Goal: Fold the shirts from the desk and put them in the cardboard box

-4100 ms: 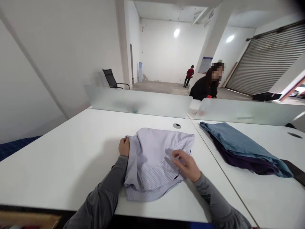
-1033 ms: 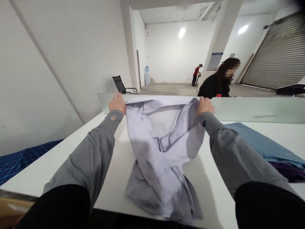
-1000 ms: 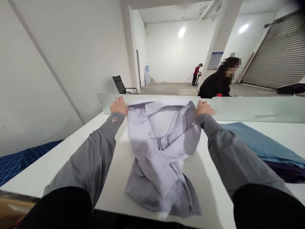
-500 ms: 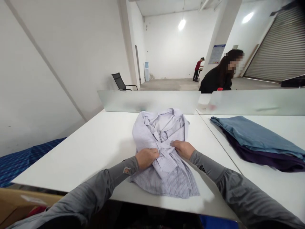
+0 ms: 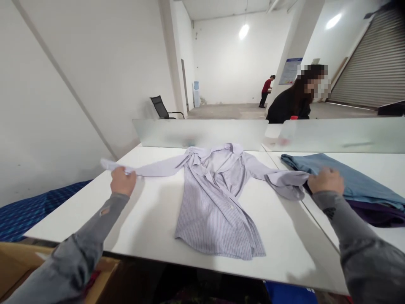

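Head view: right hand (image 5: 326, 181) partly hides blue cloth (image 5: 363, 182).

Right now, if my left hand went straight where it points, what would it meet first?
Beyond the shirt sleeve it holds, your left hand would probably meet the frosted divider, though depth is unclear.
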The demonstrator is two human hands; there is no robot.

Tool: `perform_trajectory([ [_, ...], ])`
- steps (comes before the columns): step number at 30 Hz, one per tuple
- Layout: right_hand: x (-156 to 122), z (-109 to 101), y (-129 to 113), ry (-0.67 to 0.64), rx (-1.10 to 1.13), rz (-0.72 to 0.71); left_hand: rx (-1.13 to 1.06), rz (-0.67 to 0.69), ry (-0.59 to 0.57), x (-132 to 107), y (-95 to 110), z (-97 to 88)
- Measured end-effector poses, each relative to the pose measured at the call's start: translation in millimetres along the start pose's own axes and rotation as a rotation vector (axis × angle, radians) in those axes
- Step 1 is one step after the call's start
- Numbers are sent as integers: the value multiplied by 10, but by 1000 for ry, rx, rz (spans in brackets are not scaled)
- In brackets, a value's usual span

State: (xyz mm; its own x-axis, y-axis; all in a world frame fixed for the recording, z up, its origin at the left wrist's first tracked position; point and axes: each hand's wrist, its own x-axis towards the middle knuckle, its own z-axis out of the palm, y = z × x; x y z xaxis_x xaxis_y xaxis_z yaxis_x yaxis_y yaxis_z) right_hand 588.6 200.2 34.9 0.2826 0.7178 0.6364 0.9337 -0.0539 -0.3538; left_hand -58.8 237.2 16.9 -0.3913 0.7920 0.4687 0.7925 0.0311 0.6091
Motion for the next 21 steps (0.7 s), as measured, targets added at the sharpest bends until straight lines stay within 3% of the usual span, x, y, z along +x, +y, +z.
perform_trajectory([
  [1,-191,17,-82,-25,-50,71,37,28,-52,-213,5,13],
  [2,-419,53,-220,-101,-81,134,86,102,-180,-465,41,47],
  [3,-674,102,-399,-255,-34,110,149,185,-330,-735,101,98],
  [5,-1195,221,-812,-547,125,-9,244,273,-521,-1253,269,222],
  [6,-1426,280,-1006,-615,166,-40,263,318,-564,-1464,359,283],
  [8,-1747,364,-1287,-615,195,-128,272,382,-594,-1741,513,380],
  [10,-1833,373,-1376,-599,201,-152,217,412,-617,-1827,600,418],
  [12,-1720,281,-1306,-602,248,-99,102,380,-643,-1797,607,382],
  [16,-1398,-113,-1156,-690,540,73,-147,189,-784,-1725,454,155],
  [19,-1468,-329,-1388,-871,835,131,11,213,-900,-1777,341,-11],
  [21,-1656,-333,-1663,-977,998,46,214,290,-791,-1841,329,-88],
])
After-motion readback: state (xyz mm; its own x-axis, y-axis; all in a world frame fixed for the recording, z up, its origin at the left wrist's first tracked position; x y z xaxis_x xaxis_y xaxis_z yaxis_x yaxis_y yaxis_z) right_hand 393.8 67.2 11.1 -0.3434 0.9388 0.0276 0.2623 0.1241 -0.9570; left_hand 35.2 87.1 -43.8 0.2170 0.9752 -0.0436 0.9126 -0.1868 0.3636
